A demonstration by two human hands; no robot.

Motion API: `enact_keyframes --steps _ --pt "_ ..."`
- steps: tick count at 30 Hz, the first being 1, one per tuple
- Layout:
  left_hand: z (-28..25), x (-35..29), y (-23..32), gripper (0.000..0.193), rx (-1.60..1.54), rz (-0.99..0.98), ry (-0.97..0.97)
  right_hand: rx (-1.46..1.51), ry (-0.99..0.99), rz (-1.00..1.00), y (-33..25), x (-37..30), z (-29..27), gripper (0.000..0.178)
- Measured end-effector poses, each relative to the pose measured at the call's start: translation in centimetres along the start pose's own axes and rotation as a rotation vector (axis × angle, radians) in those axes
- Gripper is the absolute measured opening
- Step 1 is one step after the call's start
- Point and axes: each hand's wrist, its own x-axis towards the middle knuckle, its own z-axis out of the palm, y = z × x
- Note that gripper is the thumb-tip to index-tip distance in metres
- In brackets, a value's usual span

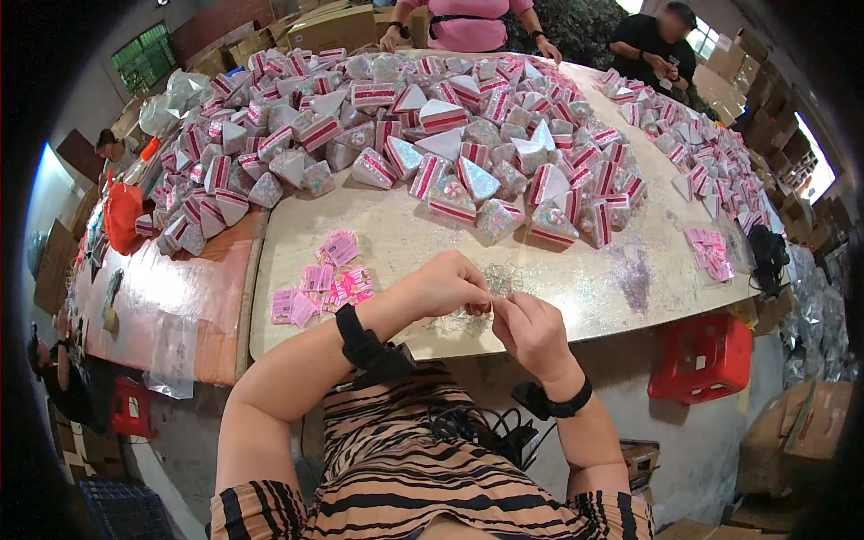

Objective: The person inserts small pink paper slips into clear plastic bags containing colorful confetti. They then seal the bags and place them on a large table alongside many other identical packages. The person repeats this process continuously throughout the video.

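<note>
While pinching closed, tip to tip, with left hand [450, 284] and right hand [533, 331], cannot tell on what, nor along which axis; find strands [507, 278] beneath both on the table [351, 216], cards [324, 279] off to the left, nearer left hand.

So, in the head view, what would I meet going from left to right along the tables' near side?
Clear flat plastic bag, scattered pink rectangular cards, left hand, right hand, clustered pink rectangular cards.
</note>
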Motion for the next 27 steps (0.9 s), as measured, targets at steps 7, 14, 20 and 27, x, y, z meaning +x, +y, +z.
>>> enact_keyframes --steps 7,14,20,27 --pt "0.1 2.4 0.3 0.016 0.053 -0.009 -0.114 -0.096 -0.034 -0.011 1.2 -0.4 -0.2 0.016" --pt "1.3 5.2 1.7 0.015 -0.267 -0.069 -0.114 -0.271 0.105 -0.064 2.9 -1.3 -1.2 0.029" --pt "2.2 7.0 1.3 0.019 -0.405 -0.234 -0.165 -0.352 0.078 -0.052 3.8 -2.3 -2.0 0.028" --pt "3.4 8.9 2.7 0.016 -0.484 -0.332 -0.206 -0.425 0.120 -0.078 5.4 -2.9 -3.2 0.033"
